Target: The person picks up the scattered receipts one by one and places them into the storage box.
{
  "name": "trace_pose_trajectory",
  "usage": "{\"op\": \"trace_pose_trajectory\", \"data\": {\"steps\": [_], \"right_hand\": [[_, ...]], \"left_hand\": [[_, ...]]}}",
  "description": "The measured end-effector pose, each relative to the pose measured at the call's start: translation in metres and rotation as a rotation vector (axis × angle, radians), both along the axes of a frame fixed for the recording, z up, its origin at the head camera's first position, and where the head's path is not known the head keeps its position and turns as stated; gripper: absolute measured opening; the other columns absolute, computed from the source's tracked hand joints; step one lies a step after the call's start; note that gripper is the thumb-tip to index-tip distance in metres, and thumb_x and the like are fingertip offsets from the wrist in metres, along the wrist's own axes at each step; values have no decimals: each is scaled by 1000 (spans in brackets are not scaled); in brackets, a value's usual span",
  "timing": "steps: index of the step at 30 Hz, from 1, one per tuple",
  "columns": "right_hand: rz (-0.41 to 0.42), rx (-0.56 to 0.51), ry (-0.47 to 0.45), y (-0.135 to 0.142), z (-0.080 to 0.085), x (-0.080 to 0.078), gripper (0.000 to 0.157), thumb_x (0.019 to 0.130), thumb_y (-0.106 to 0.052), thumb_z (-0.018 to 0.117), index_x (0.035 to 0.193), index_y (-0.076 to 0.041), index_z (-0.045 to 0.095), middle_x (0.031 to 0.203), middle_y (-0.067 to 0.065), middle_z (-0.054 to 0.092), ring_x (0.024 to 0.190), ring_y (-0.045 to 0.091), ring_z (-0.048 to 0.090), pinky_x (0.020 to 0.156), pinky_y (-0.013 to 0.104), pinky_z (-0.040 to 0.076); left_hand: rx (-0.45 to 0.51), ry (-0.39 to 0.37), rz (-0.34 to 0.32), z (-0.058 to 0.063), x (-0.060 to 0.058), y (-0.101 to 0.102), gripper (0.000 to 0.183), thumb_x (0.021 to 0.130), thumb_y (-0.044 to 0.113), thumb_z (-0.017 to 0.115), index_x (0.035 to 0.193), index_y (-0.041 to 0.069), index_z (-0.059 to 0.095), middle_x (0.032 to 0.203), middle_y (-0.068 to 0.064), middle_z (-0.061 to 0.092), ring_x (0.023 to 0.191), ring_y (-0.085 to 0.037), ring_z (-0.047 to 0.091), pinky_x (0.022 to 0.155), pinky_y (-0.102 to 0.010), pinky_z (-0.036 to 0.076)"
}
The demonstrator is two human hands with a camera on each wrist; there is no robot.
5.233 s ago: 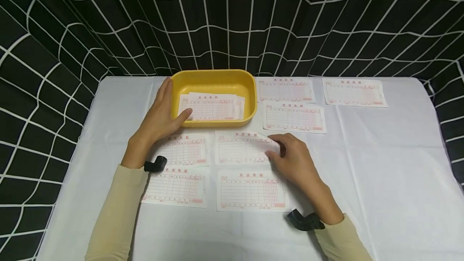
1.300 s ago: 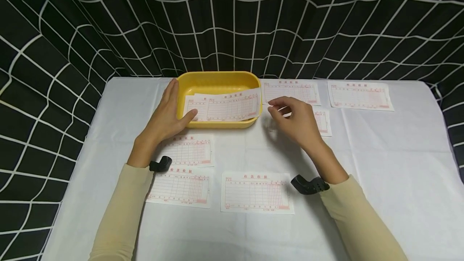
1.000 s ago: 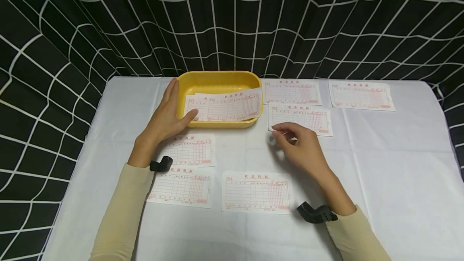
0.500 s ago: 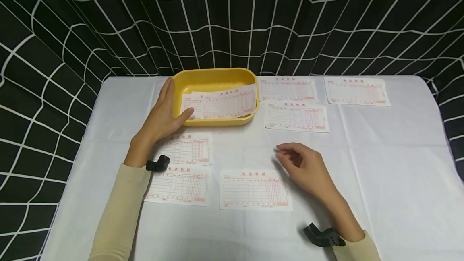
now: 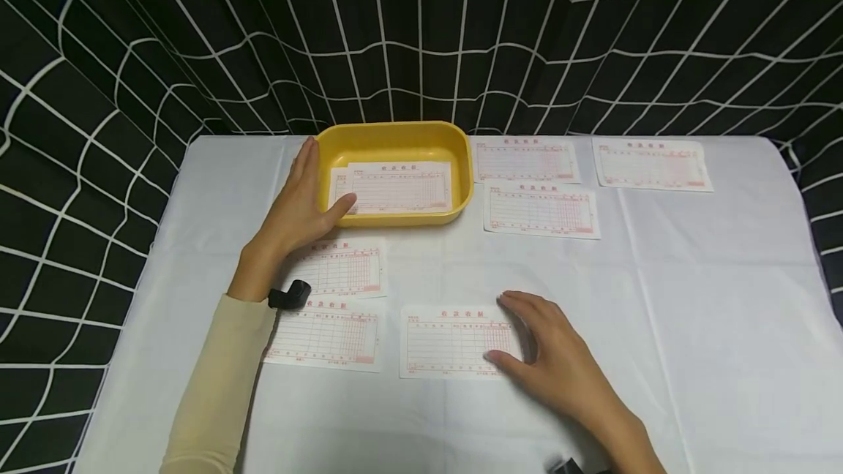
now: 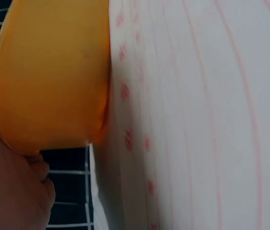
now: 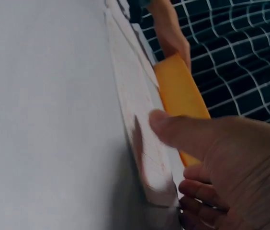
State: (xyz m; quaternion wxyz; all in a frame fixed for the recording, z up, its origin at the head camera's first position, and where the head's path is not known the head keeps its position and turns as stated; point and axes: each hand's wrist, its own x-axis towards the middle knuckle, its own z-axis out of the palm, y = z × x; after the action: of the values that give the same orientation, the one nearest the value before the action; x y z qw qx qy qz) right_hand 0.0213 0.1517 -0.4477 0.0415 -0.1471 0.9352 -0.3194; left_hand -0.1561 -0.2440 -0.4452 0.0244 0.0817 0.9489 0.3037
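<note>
My left hand (image 5: pixel 293 203) holds the left end of a yellow plastic tub (image 5: pixel 395 220), its thumb over the front rim and the fingers along the outside. Inside lie several receipt slips with red print, the top receipt slip (image 5: pixel 402 187) flat. Over the right end of a front receipt slip (image 5: pixel 454 342) hovers my right hand (image 5: pixel 560 357), thumb and fingers spread apart with nothing between them. The right wrist view shows its thumb (image 7: pixel 183 134) above that slip's edge, casting a shadow on it.
Two receipt slips, an upper slip (image 5: pixel 342 269) and a lower slip (image 5: pixel 323 339), lie partly under my left forearm. Right of the tub are three more: one at the back (image 5: pixel 525 161), one nearer (image 5: pixel 540 211), one far right (image 5: pixel 652 164). Black-and-white grid cloth (image 5: pixel 421 35) hangs behind the white table.
My right hand lifted the middle receipt slip into the tub, let go, then came back toward me and spread its fingers. That slip has settled flat. The left hand stays on the tub.
</note>
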Motion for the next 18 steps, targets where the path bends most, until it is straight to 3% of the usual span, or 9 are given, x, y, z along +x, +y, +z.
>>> {"op": "trace_pose_trajectory", "data": {"steps": [7, 14, 18], "right_hand": [[-37, 52, 78, -8, -6, 13, 77, 83, -29, 91, 147, -1, 58, 152, 12, 56, 142, 32, 51, 113, 51, 43], [-129, 50, 185, -8, -10, 16, 82, 73, -30, 98, 137, 6, 64, 138, 18, 60, 129, 40, 54, 106, 53, 44], [-124, 67, 211, -8, -13, 19, 79, 74, -32, 96, 134, 9, 65, 137, 21, 61, 126, 42, 56, 104, 55, 46]], "left_hand": [[2, -7, 3, -3, 0, 3, 110, 97, 58, 62, 171, 9, -4, 181, -7, -4, 168, -32, 11, 134, -56, 21], [12, -2, 6, -3, 0, 2, 110, 97, 57, 62, 171, 10, -4, 181, -6, -4, 167, -32, 14, 134, -55, 22], [9, -1, 4, -3, 0, 1, 109, 97, 57, 61, 171, 10, -4, 181, -6, -4, 168, -32, 12, 134, -56, 21]]}}
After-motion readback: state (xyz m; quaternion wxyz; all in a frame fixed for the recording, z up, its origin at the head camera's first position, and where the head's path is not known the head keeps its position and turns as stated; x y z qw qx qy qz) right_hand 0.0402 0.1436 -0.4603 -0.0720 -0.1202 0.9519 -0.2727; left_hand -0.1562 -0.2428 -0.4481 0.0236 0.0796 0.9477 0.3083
